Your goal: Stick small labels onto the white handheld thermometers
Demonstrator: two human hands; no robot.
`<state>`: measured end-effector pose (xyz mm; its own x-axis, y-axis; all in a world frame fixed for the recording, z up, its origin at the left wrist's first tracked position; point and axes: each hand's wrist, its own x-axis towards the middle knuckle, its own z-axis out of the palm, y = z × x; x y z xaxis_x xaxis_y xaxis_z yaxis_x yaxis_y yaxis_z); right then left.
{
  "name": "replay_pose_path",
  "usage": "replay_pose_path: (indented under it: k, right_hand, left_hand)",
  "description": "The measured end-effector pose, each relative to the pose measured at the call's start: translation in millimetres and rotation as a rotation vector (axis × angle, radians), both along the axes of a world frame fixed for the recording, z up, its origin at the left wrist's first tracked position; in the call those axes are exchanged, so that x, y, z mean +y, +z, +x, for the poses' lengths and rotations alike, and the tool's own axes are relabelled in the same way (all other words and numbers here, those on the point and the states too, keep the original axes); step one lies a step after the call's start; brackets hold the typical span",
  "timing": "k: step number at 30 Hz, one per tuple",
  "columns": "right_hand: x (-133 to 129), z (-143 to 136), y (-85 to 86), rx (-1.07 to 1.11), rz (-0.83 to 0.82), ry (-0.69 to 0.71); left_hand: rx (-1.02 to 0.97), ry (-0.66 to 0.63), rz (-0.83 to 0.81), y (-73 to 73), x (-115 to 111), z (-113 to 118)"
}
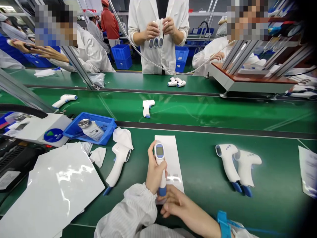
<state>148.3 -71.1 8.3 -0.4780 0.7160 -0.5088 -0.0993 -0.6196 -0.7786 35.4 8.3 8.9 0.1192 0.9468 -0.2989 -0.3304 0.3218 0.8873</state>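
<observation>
Your left hand grips one thermometer upright, right hand loosely open at its base; three units lie alongside, seemingly pending.

The left hand wraps round the thermometer, so most of its grip is hidden; only the screen end and the blue base show. The right hand covers the underside of that base, and its fingertips tuck out of sight. A paper slip runs under both hands, its print too small to read. The glossy white sheet is cut by the bottom left edge. The label on the bottle in the blue tray is too fine to read. The far right corner is dark, and the paper there is cut off.
</observation>
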Motion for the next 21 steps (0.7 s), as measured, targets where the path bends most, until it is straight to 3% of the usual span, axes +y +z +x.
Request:
replay_pose_path:
  k: [5,10,13,15,17,19,21]
  right_hand:
    - [-12,15,2.9,-0.272,0.219,0.159]
    - [8,39,3.5,-0.605,0.428,0.066]
    - [17,49,-9.5,-0.877,0.661,0.027]
    - [16,55,-25.0,-1.014,0.825,0.035]
    - [13,63,-45.6,-1.074,0.941,0.054]
    - [13,74,-70.3,-1.09,1.032,0.037]
    - [23,81,-96.3,-1.058,1.124,-0.019]
  left_hand:
    - [0.042,-0.095,-0.042,-12.5,-4,-3]
    - [0.074,-0.135,-0.039,-15.9,-5,0]
    - [0.035,-0.108,-0.059,-5.4,-9,-10]
    - [-0.011,-0.027,-0.068,8.4,-14,-32]
    - [-0.034,0.139,-0.028,25.1,-23,-70]
    - [0.037,0.374,0.062,40.9,-39,-124]
    - [0.231,0.647,0.111,52.4,-68,-184]
